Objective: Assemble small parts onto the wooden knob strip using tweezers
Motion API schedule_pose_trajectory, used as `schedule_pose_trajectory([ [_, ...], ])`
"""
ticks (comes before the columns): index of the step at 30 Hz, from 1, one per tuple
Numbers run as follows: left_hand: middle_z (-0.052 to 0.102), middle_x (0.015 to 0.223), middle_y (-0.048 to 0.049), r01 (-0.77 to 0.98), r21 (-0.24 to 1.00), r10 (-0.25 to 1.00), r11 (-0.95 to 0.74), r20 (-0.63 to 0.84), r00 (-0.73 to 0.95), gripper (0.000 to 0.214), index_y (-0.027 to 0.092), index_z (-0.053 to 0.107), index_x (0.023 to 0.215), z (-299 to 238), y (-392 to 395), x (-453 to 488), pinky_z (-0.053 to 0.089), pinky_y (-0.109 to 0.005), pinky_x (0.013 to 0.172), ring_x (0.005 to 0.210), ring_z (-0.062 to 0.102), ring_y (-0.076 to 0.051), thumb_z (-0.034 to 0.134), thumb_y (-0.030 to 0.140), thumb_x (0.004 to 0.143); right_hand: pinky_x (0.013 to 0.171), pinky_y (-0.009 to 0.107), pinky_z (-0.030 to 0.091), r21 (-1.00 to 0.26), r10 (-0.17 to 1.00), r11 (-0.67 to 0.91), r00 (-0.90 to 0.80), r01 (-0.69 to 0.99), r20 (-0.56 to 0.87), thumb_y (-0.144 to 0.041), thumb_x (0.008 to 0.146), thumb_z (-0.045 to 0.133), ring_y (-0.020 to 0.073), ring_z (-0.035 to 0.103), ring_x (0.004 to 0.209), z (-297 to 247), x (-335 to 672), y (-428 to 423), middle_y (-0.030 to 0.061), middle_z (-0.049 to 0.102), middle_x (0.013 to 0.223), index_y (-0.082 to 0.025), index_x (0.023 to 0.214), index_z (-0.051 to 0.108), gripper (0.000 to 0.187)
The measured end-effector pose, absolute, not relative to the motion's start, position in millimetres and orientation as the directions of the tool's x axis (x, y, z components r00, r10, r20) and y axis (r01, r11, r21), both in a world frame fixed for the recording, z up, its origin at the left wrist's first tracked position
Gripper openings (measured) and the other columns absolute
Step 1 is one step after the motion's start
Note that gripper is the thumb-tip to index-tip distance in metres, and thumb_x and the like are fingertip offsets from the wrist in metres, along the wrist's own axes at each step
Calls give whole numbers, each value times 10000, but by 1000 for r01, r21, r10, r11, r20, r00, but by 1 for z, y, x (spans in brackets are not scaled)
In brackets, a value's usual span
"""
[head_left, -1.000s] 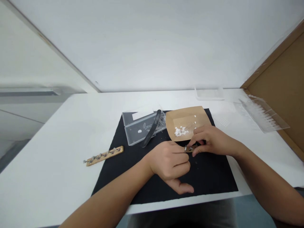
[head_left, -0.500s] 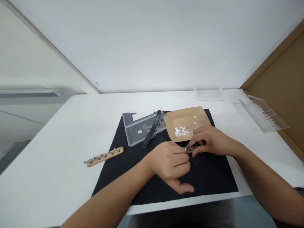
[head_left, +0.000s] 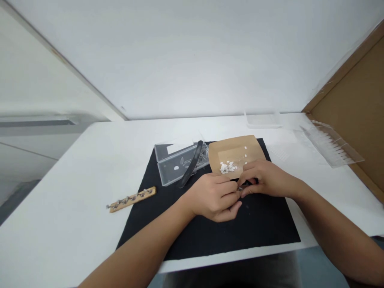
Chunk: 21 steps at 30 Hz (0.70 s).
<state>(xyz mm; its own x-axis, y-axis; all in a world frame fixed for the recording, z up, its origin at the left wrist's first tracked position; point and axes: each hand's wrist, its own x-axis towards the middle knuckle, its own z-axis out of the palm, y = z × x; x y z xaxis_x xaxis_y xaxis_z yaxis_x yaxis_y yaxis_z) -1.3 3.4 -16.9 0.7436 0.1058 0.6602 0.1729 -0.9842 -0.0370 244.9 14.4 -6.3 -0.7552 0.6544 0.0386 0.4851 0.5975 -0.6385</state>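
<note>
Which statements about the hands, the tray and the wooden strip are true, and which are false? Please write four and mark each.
1. The left hand and right hand pinch a small piece over the black mat. True.
2. The brown paper tray holds white bits. True.
3. The wooden strip with pegs lies on the mat. False: it lies on the white table, left of the mat.
4. The right hand holds the black tool. False: the tool rests across the clear box.
</note>
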Motion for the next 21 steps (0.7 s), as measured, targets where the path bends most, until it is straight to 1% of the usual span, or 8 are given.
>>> schedule_pose_trajectory([
  [4,628,700,8,225,-13,162,-974,653,740,79,161,720,918,-17,5,-2,438,-300,492,564,569,-139,649,188,893,655,259,338,-637,653,602,-756,482,44,-443,909,819,111,545,680,-7,244,14,-41,591,744,-259,1000,813,206],
  [7,647,769,-4,255,2,199,-967,630,751,94,167,720,936,-18,5,-3,456,-291,511,583,579,-132,634,182,902,656,262,338,-640,646,604,-762,474,46,-453,905,821,107,537,672,-8,244,15,-50,568,729,-273,980,816,195],
  [10,655,826,-17,274,9,225,-962,599,769,98,170,711,919,-18,4,-2,473,-286,537,616,595,-129,614,184,915,660,263,337,-642,637,608,-769,467,43,-427,921,812,104,532,676,-8,245,15,-53,564,734,-297,996,820,150],
  [13,662,858,-25,268,8,223,-963,581,783,103,166,703,882,-19,4,-1,468,-282,537,619,596,-125,610,186,921,656,265,331,-639,637,611,-770,467,47,-422,917,816,104,522,673,-9,245,15,-51,573,739,-284,982,816,153],
  [17,662,864,-30,263,23,230,-964,564,793,118,159,712,887,-21,4,-1,470,-284,532,612,587,-129,606,190,928,653,264,332,-644,646,602,-762,472,47,-446,901,828,108,524,673,-9,244,14,-50,568,726,-251,944,798,201],
  [21,662,853,-27,271,68,263,-960,546,795,132,157,722,916,-21,4,-2,495,-287,552,636,600,-137,596,185,941,652,262,351,-655,649,582,-760,482,17,-526,859,844,119,545,677,-3,243,13,-47,556,722,-218,926,762,326],
])
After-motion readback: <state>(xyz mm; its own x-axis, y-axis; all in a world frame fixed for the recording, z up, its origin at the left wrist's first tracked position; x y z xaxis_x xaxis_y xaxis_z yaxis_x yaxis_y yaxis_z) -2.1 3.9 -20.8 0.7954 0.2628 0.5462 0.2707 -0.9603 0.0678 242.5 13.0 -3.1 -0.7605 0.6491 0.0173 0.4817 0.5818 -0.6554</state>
